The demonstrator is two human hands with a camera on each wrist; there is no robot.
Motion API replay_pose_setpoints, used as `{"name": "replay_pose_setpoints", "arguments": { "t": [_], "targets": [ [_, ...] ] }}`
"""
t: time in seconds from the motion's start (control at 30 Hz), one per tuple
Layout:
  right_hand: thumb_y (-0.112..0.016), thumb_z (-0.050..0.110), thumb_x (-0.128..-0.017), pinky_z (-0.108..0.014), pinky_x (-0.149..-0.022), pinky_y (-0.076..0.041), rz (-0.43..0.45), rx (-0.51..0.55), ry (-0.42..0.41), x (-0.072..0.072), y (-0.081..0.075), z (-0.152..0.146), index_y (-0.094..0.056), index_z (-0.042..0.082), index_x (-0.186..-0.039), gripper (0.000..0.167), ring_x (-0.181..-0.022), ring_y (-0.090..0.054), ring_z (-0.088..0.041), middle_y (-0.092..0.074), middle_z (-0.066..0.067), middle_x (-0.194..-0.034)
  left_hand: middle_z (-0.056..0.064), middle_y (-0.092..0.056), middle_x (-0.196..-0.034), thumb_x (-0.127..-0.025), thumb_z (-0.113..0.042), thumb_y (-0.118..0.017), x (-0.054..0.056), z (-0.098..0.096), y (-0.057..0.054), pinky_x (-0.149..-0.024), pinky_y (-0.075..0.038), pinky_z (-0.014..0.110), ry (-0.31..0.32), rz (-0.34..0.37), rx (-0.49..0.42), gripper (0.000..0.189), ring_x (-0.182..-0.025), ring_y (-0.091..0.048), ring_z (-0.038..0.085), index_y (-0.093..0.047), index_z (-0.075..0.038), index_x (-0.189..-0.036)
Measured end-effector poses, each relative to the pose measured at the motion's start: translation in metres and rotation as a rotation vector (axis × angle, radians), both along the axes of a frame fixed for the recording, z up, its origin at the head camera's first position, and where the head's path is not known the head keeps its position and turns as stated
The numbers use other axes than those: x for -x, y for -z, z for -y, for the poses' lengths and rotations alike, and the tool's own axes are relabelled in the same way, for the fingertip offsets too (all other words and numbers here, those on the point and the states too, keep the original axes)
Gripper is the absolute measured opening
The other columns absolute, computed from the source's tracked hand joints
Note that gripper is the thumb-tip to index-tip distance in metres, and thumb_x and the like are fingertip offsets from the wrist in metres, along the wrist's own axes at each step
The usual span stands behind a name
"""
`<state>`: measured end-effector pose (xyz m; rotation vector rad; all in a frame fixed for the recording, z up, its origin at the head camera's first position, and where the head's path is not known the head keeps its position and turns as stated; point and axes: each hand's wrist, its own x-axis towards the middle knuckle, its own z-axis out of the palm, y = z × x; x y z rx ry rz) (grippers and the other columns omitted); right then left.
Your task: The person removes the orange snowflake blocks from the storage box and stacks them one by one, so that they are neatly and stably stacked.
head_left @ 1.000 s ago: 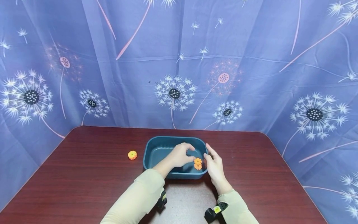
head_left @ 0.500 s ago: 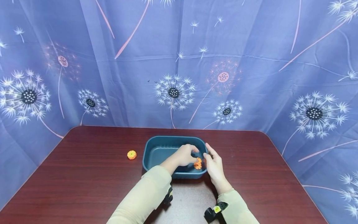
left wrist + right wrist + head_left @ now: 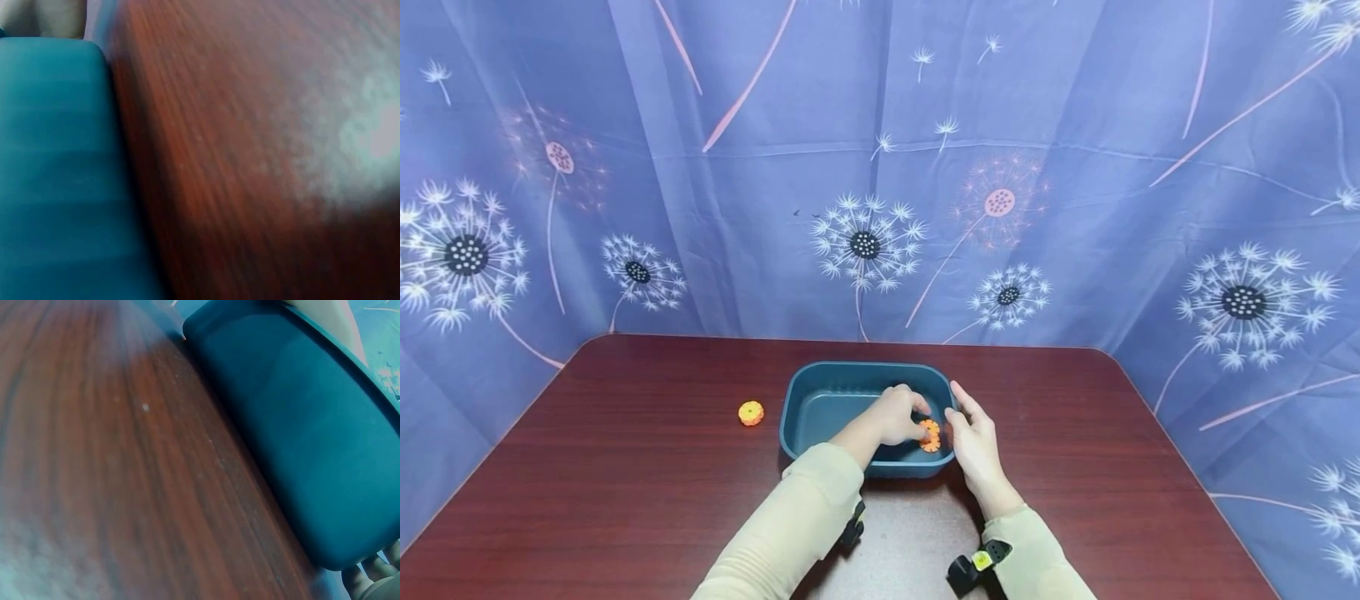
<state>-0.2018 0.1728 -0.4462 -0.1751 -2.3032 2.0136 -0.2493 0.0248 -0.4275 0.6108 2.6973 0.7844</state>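
In the head view, my left hand [image 3: 891, 417] reaches into a dark teal plastic bin [image 3: 827, 466] from the front left. Its thumb and bent index finger pinch an orange notched disc [image 3: 930, 427] near the bin's right end. Another orange notched disc [image 3: 932, 445] lies just in front, partly overlapped by the first. My right hand [image 3: 976, 450] grips the bin's right end, thumb at the rim and fingers along the outside. In the right wrist view, its fingertips [image 3: 377, 569] show against the bin's outer wall [image 3: 312, 437]. The left wrist view shows no left fingers.
A yellow-and-orange notched disc [image 3: 750, 413] lies on the dark red wood table [image 3: 625, 467], left of the bin. Behind the table hangs a blue curtain [image 3: 760, 208] with dandelion prints.
My left hand has moved right and down onto the orange discs, and its thumb and index finger have closed in on one. My right hand stays at the bin's right end.
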Motion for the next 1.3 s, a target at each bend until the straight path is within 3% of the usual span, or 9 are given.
{"name": "replay_pose_setpoints", "arguments": {
  "t": [0.13, 0.23, 0.4, 0.53, 0.63, 0.77, 0.83, 1.13, 1.3],
  "targets": [
    [-0.047, 0.009, -0.096, -0.025, -0.059, -0.042, 0.004, 0.0, -0.003, -0.0006, -0.001, -0.0001, -0.043, 0.021, -0.143, 0.048, -0.064, -0.046, -0.017, -0.048, -0.011, -0.09, 0.003, -0.057, -0.11, -0.078, -0.04, -0.075, -0.0009, -0.0014, 0.0004, -0.09, -0.046, 0.034, 0.007, -0.047, 0.1, 0.037, -0.104, -0.048, 0.02, -0.071, -0.021, -0.11],
    [-0.047, 0.009, -0.096, -0.024, -0.06, -0.042, 0.007, -0.001, -0.003, -0.0007, -0.0015, -0.0001, -0.043, 0.021, -0.143, 0.048, -0.065, -0.046, -0.016, -0.05, -0.012, -0.096, 0.001, -0.057, -0.109, -0.077, -0.041, -0.076, -0.0015, -0.0019, 0.0, -0.089, -0.045, 0.033, 0.006, -0.054, 0.125, 0.035, -0.102, -0.047, 0.019, -0.071, -0.023, -0.107],
    [-0.047, 0.01, -0.096, -0.022, -0.063, -0.042, 0.012, -0.012, -0.003, -0.0005, -0.0015, -0.0011, -0.041, 0.019, -0.144, 0.049, -0.068, -0.045, -0.013, -0.051, -0.011, -0.125, 0.0, -0.056, -0.104, -0.077, -0.038, -0.077, -0.0009, -0.0019, 0.0, -0.085, -0.045, 0.033, -0.008, -0.02, 0.086, 0.027, -0.099, -0.046, 0.018, -0.072, -0.024, -0.1],
    [-0.047, 0.011, -0.097, -0.02, -0.061, -0.039, 0.007, -0.014, -0.012, -0.0008, -0.0013, -0.0017, -0.04, 0.018, -0.145, 0.049, -0.059, -0.04, -0.009, -0.048, -0.01, -0.135, 0.0, -0.055, -0.102, -0.076, -0.034, -0.078, -0.0002, -0.0017, 0.0002, -0.084, -0.044, 0.034, -0.036, 0.035, 0.035, 0.022, -0.099, -0.045, 0.018, -0.071, -0.024, -0.094],
    [-0.047, 0.011, -0.097, -0.021, -0.058, -0.038, 0.007, -0.01, -0.016, -0.0005, -0.0008, -0.0015, -0.039, 0.018, -0.145, 0.049, -0.053, -0.038, -0.008, -0.052, -0.014, -0.123, 0.0, -0.054, -0.102, -0.075, -0.032, -0.079, -0.0001, -0.0017, -0.0005, -0.084, -0.044, 0.034, -0.053, 0.07, 0.006, 0.019, -0.099, -0.045, 0.018, -0.07, -0.024, -0.09],
    [-0.046, 0.012, -0.098, -0.023, -0.057, -0.041, 0.009, -0.006, -0.013, 0.0003, 0.0, -0.0012, -0.038, 0.019, -0.145, 0.049, -0.056, -0.043, -0.012, -0.05, -0.013, -0.097, 0.0, -0.055, -0.102, -0.074, -0.031, -0.08, 0.0, -0.0016, -0.002, -0.084, -0.045, 0.034, -0.064, 0.092, -0.01, 0.018, -0.1, -0.046, 0.018, -0.069, -0.024, -0.085],
    [-0.046, 0.011, -0.098, -0.024, -0.058, -0.042, 0.007, -0.004, -0.011, 0.0004, 0.0002, -0.0012, -0.038, 0.019, -0.145, 0.049, -0.058, -0.045, -0.014, -0.049, -0.01, -0.091, -0.001, -0.056, -0.101, -0.073, -0.03, -0.08, 0.0001, -0.0016, -0.0021, -0.083, -0.046, 0.033, -0.066, 0.098, -0.017, 0.017, -0.1, -0.047, 0.018, -0.068, -0.023, -0.084],
    [-0.046, 0.012, -0.098, -0.024, -0.059, -0.042, 0.016, -0.022, -0.024, 0.0007, 0.0006, -0.0004, -0.037, 0.019, -0.146, 0.049, -0.057, -0.043, -0.013, -0.049, -0.014, -0.101, -0.003, -0.06, -0.087, -0.075, -0.023, -0.079, 0.0034, -0.0023, 0.0042, -0.067, -0.05, 0.024, -0.054, 0.099, -0.072, 0.021, -0.078, -0.054, 0.011, -0.065, -0.013, -0.089],
    [-0.047, 0.012, -0.098, -0.024, -0.058, -0.042, 0.02, -0.014, -0.021, 0.0016, 0.0009, -0.0004, -0.038, 0.02, -0.146, 0.049, -0.055, -0.042, -0.012, -0.049, -0.011, -0.092, -0.003, -0.06, -0.083, -0.075, -0.021, -0.077, 0.0029, -0.0011, 0.0029, -0.064, -0.049, 0.023, -0.05, 0.104, -0.102, 0.023, -0.072, -0.054, 0.01, -0.063, -0.011, -0.09]
  ]
}}
